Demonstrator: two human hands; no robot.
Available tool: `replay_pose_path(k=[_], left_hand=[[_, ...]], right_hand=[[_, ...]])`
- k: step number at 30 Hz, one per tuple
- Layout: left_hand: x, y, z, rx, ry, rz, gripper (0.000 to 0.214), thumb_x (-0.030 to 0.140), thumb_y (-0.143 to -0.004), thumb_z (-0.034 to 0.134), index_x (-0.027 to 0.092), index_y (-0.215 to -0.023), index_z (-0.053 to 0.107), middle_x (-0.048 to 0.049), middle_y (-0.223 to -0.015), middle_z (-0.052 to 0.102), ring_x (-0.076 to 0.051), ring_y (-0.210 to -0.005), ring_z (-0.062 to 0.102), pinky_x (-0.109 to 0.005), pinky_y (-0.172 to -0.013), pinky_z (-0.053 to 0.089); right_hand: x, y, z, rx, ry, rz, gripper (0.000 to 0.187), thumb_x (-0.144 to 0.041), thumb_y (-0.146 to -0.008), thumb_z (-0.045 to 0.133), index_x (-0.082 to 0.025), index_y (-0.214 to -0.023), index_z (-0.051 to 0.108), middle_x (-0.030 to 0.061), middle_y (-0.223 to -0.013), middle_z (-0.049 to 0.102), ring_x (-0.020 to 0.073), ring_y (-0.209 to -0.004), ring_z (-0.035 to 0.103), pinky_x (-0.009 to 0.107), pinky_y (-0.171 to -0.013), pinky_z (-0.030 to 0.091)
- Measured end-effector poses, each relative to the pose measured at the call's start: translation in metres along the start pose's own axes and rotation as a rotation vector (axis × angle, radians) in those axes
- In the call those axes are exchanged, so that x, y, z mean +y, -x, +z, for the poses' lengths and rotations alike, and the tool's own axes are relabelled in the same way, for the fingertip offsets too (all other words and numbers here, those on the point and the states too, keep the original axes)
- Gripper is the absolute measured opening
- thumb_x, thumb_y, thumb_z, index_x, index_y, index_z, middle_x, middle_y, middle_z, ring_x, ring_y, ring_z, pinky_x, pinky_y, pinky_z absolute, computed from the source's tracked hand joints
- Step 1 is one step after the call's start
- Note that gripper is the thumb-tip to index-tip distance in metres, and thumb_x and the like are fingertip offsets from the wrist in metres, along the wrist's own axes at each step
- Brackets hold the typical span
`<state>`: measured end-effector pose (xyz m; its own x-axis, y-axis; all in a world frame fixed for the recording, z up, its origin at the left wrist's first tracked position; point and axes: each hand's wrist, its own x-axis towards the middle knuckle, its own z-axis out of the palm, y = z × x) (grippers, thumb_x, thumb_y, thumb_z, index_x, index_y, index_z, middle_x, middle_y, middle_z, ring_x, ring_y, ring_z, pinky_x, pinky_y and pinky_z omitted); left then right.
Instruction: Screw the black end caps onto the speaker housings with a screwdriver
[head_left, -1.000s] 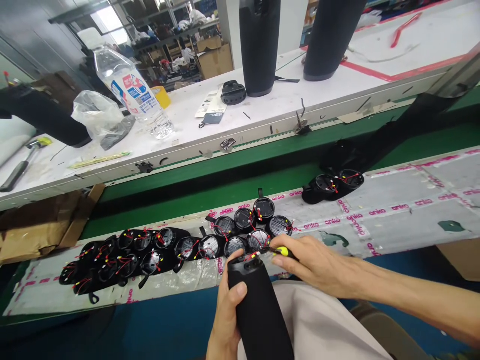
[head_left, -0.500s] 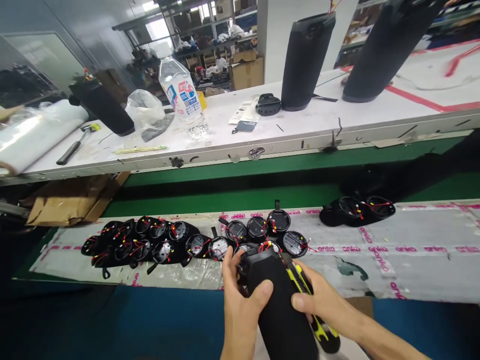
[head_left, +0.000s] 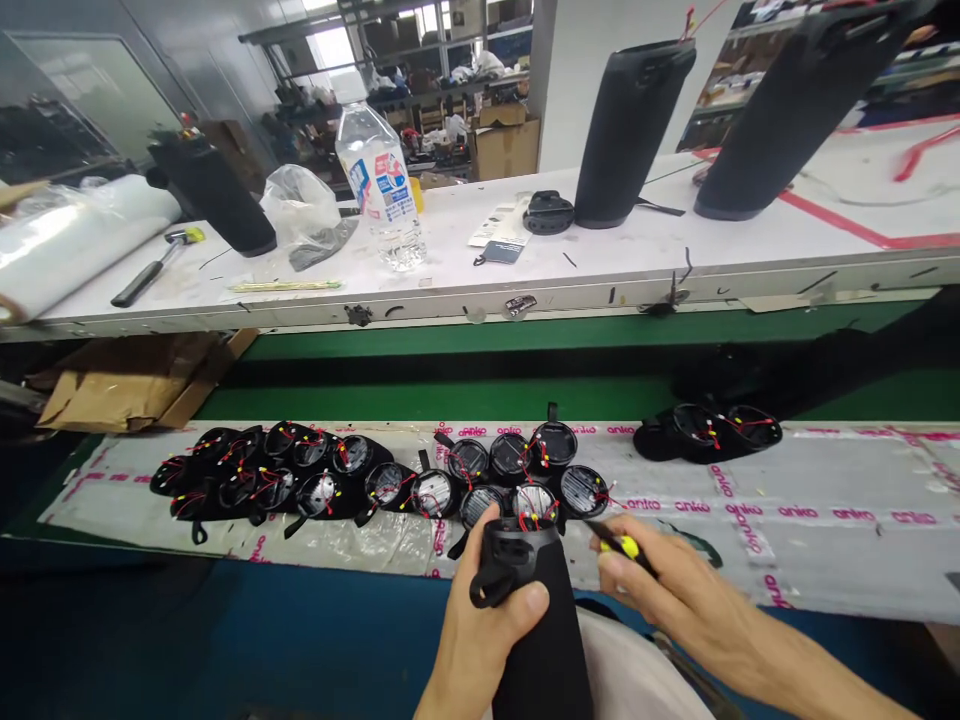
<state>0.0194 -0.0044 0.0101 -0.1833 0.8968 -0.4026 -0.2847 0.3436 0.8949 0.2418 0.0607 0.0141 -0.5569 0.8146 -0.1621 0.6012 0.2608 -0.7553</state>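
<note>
My left hand [head_left: 484, 615] is wrapped round a black cylindrical speaker [head_left: 544, 630], its thumb across the fabric side. The speaker's upper end tilts away from me, and a black strap loop hangs near its rim. Red wires show at that end. Just right of the speaker, my right hand [head_left: 652, 570] grips a black-and-yellow utility knife [head_left: 619, 545], pointing left toward the speaker's top. Fingers cover most of the knife handle. Beyond both hands stand several similar speakers [head_left: 480, 505] with open ends and loose red wires.
Two more speakers [head_left: 697, 430] stand to the right on the plastic-covered bench [head_left: 810, 540]. Along the raised white shelf [head_left: 450, 270] are a water bottle [head_left: 382, 190], a hammer [head_left: 154, 270], a plastic bag [head_left: 304, 215] and upright speakers [head_left: 634, 135]. Brown cardboard [head_left: 120, 380] lies left.
The speaker has turned in my left hand, bringing the strap loop into view. My right hand has moved off its side, and the knife now points left instead of lying along the speaker.
</note>
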Motion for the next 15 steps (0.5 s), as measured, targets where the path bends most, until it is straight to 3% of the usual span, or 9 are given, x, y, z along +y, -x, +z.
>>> replay_pose_path(k=[3, 7, 15], left_hand=[[0.001, -0.002, 0.002, -0.115, 0.003, -0.046, 0.101, 0.05, -0.062, 0.087, 0.024, -0.149, 0.045, -0.0106, -0.137, 0.066, -0.036, -0.134, 0.054, -0.048, -0.117, 0.037], [0.002, -0.001, 0.006, -0.158, -0.038, -0.059, 0.105, 0.049, -0.062, 0.087, 0.024, -0.151, 0.038, -0.0111, -0.134, 0.067, -0.035, -0.128, 0.059, -0.045, -0.111, 0.043], [0.008, 0.002, 0.009, -0.089, -0.14, -0.041, 0.1, 0.051, -0.061, 0.086, 0.024, -0.147, 0.042, -0.01, -0.13, 0.068, -0.035, -0.124, 0.061, -0.045, -0.109, 0.043]], right_hand=[[-0.014, -0.003, -0.018, -0.059, 0.35, -0.244, 0.023, -0.042, -0.107, 0.04, -0.025, -0.107, 0.055, 0.0005, -0.083, 0.068, 0.0195, -0.067, 0.065, 0.03, -0.059, 0.04], [-0.027, -0.014, -0.025, -0.064, 0.683, -0.489, 0.023, -0.036, -0.106, 0.044, -0.021, -0.09, 0.05, -0.0005, -0.07, 0.062, 0.0171, -0.052, 0.057, 0.033, -0.049, 0.023], [-0.029, -0.017, -0.031, -0.096, 0.891, -0.601, 0.008, -0.022, -0.097, 0.052, -0.023, -0.091, 0.047, -0.0015, -0.07, 0.059, 0.0182, -0.053, 0.055, 0.036, -0.049, 0.016]])
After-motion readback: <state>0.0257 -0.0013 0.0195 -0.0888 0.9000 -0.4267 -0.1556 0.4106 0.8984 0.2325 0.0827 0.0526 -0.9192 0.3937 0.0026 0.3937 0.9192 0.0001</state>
